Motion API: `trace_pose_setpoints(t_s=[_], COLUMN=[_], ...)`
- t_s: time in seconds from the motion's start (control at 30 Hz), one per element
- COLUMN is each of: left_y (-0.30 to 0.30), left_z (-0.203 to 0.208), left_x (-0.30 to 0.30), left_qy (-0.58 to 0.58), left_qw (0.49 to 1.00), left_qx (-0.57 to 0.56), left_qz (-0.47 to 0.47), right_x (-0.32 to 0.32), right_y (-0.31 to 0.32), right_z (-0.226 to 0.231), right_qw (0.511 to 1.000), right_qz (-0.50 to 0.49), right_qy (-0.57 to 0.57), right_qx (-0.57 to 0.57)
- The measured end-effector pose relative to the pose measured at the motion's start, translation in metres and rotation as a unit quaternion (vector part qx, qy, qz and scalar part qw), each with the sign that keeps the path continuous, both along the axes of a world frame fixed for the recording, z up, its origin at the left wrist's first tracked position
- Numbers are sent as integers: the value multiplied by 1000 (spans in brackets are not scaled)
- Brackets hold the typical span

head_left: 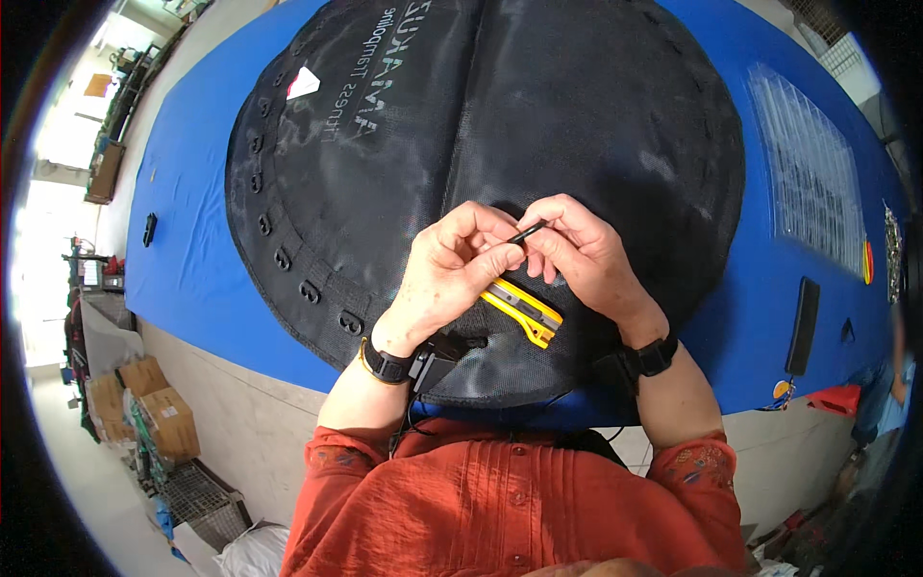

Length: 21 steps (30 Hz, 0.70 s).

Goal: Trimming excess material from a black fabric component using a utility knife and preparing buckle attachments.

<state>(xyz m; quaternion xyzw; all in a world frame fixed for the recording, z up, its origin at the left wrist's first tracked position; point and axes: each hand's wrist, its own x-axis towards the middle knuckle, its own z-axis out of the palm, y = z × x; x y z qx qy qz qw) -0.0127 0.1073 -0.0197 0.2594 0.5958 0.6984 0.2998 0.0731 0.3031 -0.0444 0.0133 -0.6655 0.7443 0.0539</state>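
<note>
- Pinching one slim, rod-like black piece: your left hand and right hand, thumbs and fingertips clamped on it, above the mat.
- Mat: black, round, woven, edged with small black fittings; pale lettering, white tag, upper left.
- Yellow cutter: elongated, lying on the mat.

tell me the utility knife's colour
The utility knife is yellow with grey along its middle, best seen in the head view.

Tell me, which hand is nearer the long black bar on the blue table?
Right. The right hand is left of the long black bar, over the round black mat; the left hand is over the mat too, farther left.
</note>
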Motion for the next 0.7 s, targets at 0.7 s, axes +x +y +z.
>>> trace_pose_setpoints(t_s=[0.7], left_y=[-1], left_z=[8], left_x=[-4], left_qy=[-57], left_qw=[998], left_qx=[-22], left_qz=[-11], right_x=[-1], right_y=[-1], right_z=[0], right_qw=[999], right_qz=[11], right_qy=[25], right_qx=[43])
